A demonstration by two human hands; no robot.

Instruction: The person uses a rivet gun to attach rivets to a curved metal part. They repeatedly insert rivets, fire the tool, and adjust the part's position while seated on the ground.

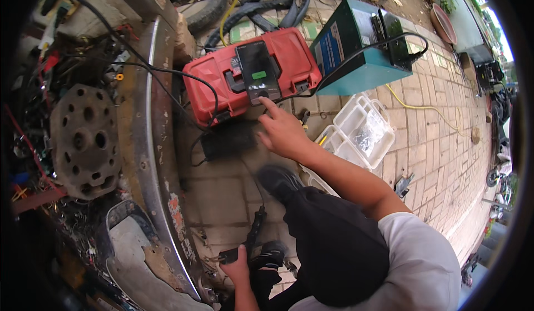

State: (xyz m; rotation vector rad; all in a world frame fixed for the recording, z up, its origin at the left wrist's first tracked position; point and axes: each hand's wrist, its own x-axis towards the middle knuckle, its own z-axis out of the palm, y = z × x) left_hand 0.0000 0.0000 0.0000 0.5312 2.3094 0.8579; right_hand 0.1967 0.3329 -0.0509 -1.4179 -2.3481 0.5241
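Note:
A smartphone (256,69) with a dark screen and a green patch lies on the lid of a red toolbox (297,55). My right hand (285,128) reaches to the phone's lower edge, its index finger stretched out and holding nothing. Low in the view, my left hand (236,265) is closed round a black handheld object whose kind I cannot make out. From it a black cable with a thick ribbed sleeve (255,226) runs upward. A blurred black box (229,141) with cords sits in front of the toolbox.
Right of the toolbox stands a green machine box (361,55) with a black cable. A clear plastic organizer case (364,124) lies on the paving near my right forearm. A metal beam (158,172) and a round metal plate with holes (86,141) are at the left, beside a tyre (208,10).

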